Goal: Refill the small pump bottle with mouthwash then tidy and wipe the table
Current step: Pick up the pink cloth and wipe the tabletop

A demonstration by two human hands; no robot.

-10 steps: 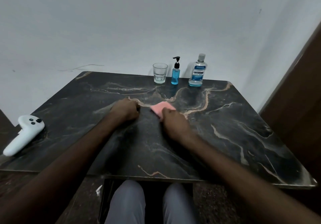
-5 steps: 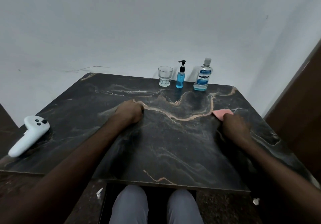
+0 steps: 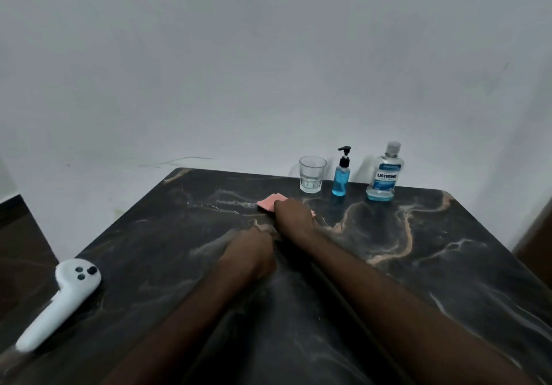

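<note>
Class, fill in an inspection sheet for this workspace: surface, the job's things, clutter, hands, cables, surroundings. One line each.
Surface: dark marble table, pale veins, no spill visible.
Job's things: glass, blue pump bottle and mouthwash bottle, upright in a row at the far edge, capped; pink cloth flat on the table.
Clutter: white controller at the near left edge.
Hands: right hand pressing on the cloth; left hand resting on the table, holding nothing visible.
Cables: nothing seen.
Surroundings: plain white wall behind.
</note>
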